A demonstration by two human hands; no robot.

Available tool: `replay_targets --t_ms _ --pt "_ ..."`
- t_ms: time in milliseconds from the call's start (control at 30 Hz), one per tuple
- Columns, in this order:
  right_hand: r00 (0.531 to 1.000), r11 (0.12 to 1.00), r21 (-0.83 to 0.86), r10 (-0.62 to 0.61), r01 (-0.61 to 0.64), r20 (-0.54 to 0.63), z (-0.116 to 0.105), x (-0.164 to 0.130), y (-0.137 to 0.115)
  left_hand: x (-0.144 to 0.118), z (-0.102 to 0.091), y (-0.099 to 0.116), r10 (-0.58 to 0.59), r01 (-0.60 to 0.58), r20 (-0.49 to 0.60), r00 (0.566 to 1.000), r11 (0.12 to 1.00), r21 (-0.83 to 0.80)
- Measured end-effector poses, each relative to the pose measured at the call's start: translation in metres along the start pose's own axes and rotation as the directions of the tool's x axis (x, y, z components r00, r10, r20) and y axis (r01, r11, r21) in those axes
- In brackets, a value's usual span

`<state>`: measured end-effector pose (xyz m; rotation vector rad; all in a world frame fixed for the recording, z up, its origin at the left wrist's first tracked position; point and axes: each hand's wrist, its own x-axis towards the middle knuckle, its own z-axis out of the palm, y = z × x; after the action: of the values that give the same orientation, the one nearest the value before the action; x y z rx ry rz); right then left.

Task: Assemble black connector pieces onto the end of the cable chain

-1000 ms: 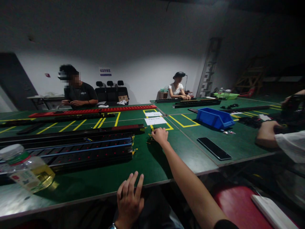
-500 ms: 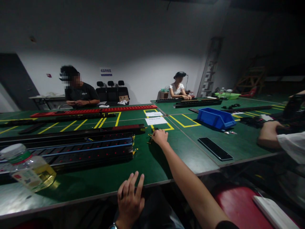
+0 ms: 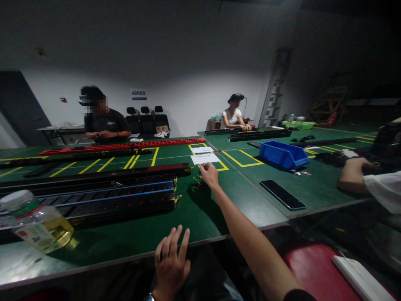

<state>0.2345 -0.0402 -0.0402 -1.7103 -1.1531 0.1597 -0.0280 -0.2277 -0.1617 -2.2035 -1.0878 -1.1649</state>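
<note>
Head view: the person's right hand point(image 3: 209, 175) is stretched far out over the green table point(image 3: 200, 217), fingertips pinched together just above the cloth; whether anything small sits between them is too fine to tell. Just to its left lie a few small yellow-and-black clips point(image 3: 197, 182), near the end of the long black rail assembly point(image 3: 94, 198) with its blue strips and red dots. A white paper sheet point(image 3: 205, 159) lies just beyond the hand, inside yellow floor-style markings. The left hand point(image 3: 171, 263) rests at the near edge of the table, fingers spread and flat, holding nothing. A plastic bottle point(image 3: 34, 225) of yellow liquid lies tilted at the left. A black phone point(image 3: 282, 195) lies to the right of the outstretched arm, with a blue bin point(image 3: 283, 155) farther back. A co-worker's hand point(image 3: 352, 175) rests on the right side of the table. Two seated people work at the far side, behind a long red rail point(image 3: 122, 146).
</note>
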Motion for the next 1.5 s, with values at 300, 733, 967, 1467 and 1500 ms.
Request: replay_targets --t_ms 300,733,967,1467,1500 --pt "0.998 0.967 0.243 -0.065 0.069 -0.024 0.006 -0.01 -0.015 -0.001 -0.001 -0.002 0.011 -0.011 0.037 0.999 1.0 0.003" --pt "0.918 0.778 0.611 -0.123 -0.147 0.377 0.033 -0.038 -0.039 0.001 -0.002 0.001 -0.015 0.015 0.01 1.0 1.0 -0.016" --pt "0.853 0.585 0.667 0.086 -0.462 0.515 0.043 -0.051 -0.039 0.001 -0.002 0.001 -0.017 0.017 0.014 1.0 1.0 -0.005" --pt "0.777 0.533 0.607 0.165 -0.589 0.608 0.053 -0.051 -0.028 -0.003 0.0 0.001 -0.006 0.006 0.027 1.0 1.0 0.004" --pt "0.774 0.532 0.606 0.164 -0.591 0.611 0.053 -0.051 -0.028 -0.003 0.0 0.001 -0.005 0.005 0.027 1.0 1.0 0.002"
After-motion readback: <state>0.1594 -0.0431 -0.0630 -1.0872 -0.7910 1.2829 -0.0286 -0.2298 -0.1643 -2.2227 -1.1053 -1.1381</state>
